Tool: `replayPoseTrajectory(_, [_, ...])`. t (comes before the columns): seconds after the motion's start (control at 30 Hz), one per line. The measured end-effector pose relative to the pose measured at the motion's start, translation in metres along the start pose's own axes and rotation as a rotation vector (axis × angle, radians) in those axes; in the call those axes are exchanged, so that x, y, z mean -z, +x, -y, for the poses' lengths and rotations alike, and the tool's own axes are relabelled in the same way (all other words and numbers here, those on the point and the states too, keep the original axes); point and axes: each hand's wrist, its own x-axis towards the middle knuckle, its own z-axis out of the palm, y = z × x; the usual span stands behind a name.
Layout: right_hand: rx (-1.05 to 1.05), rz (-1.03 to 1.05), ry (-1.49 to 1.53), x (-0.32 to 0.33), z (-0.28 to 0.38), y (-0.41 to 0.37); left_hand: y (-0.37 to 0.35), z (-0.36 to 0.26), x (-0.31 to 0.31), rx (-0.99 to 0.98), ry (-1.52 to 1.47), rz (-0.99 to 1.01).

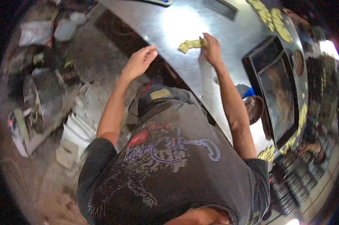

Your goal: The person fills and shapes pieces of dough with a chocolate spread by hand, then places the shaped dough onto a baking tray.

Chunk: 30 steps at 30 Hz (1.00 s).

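Observation:
My right hand is over the metal table, its fingers closed around the right end of a lumpy yellow-green strip of dough. The strip's left end sticks out free above the tabletop. A small dark edge shows by the fingertips, too little of it to name. My left hand hovers off the table's near edge, with nothing in it. Its fingers are half bent and the thumb stands slightly apart from them.
The shiny metal table bears a dark-rimmed tray and a round brown object. More dough strips lie along the far side. Another person's arm shows at right beside stacked racks. White sacks lie at left.

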Motion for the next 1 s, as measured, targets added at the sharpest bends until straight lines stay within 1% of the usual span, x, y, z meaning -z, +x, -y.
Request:
replayPoseTrajectory(0.03, [-0.061, 0.090, 0.045, -0.007, -0.003, -0.003, -0.009, 0.012, 0.016, 0.014, 0.021, -0.044])
replayPoseTrajectory(0.07, [0.007, 0.139, -0.047, -0.003, 0.001, 0.000, -0.018, 0.031, 0.033, -0.009, 0.080, -0.131])
replayPoseTrajectory(0.1, [-0.055, 0.189, -0.072, -0.006, -0.008, -0.001, -0.028, 0.048, 0.048, 0.065, 0.069, -0.196])
replayPoseTrajectory(0.17, [-0.155, 0.141, 0.188, -0.007, -0.014, -0.008, -0.056, 0.040, 0.079, 0.120, 0.156, -0.373])
replayPoseTrajectory(0.23, [-0.375, 0.323, 0.270, 0.020, -0.005, -0.013, -0.071, 0.060, 0.095, 0.184, 0.123, -0.510])
replayPoseTrajectory(0.27, [-0.359, 0.348, 0.243, 0.034, -0.005, -0.019, -0.077, 0.067, 0.097, 0.209, 0.108, -0.575])
replayPoseTrajectory(0.3, [-0.345, 0.367, 0.216, 0.047, -0.009, -0.024, -0.081, 0.069, 0.095, 0.237, 0.094, -0.594])
replayPoseTrajectory(0.37, [-0.448, 0.310, 0.215, 0.069, -0.022, -0.042, -0.080, 0.067, 0.085, 0.277, 0.066, -0.620])
replayPoseTrajectory(0.4, [-0.505, 0.273, 0.214, 0.076, -0.032, -0.051, -0.079, 0.063, 0.075, 0.253, -0.025, -0.607])
replayPoseTrajectory(0.47, [-0.691, 0.266, 0.286, 0.080, -0.080, -0.074, -0.074, 0.064, 0.055, 0.206, -0.048, -0.510])
replayPoseTrajectory(0.5, [-0.790, 0.256, 0.324, 0.085, -0.081, -0.080, -0.070, 0.060, 0.047, 0.180, -0.056, -0.454])
replayPoseTrajectory(0.53, [-0.946, 0.154, 0.433, 0.086, -0.080, -0.088, -0.065, 0.055, 0.040, 0.180, -0.011, -0.423])
replayPoseTrajectory(0.6, [-1.037, 0.025, 0.775, 0.091, -0.081, -0.100, -0.058, 0.049, 0.035, 0.123, -0.007, -0.374])
replayPoseTrajectory(0.63, [-1.072, -0.049, 0.947, 0.097, -0.069, -0.101, -0.053, 0.045, 0.032, 0.092, -0.005, -0.348])
replayPoseTrajectory(0.67, [-1.076, -0.057, 1.063, 0.102, -0.055, -0.103, -0.046, 0.039, 0.031, 0.067, 0.015, -0.346])
replayPoseTrajectory(0.73, [-1.009, -0.074, 1.139, 0.102, -0.028, -0.103, -0.028, 0.018, 0.023, 0.014, 0.058, -0.334])
replayPoseTrajectory(0.77, [-0.974, -0.089, 1.177, 0.103, -0.012, -0.103, -0.015, 0.009, 0.013, -0.048, -0.011, -0.309])
replayPoseTrajectory(0.83, [-0.824, -0.093, 1.009, 0.112, 0.063, -0.088, 0.014, -0.017, -0.020, -0.173, -0.158, -0.244])
replayPoseTrajectory(0.9, [-0.722, -0.147, 0.929, 0.119, 0.116, -0.082, 0.027, -0.066, -0.059, -0.277, -0.309, -0.119])
replayPoseTrajectory(0.93, [-0.651, -0.185, 0.935, 0.128, 0.145, -0.076, 0.021, -0.103, -0.072, -0.212, -0.388, -0.017])
replayPoseTrajectory(0.97, [-0.577, -0.223, 0.937, 0.134, 0.168, -0.076, 0.031, -0.114, -0.100, -0.229, -0.595, 0.034])
replayPoseTrajectory(1.0, [-0.509, -0.269, 0.870, 0.127, 0.177, -0.079, 0.032, -0.127, -0.122, -0.146, -0.782, 0.127])
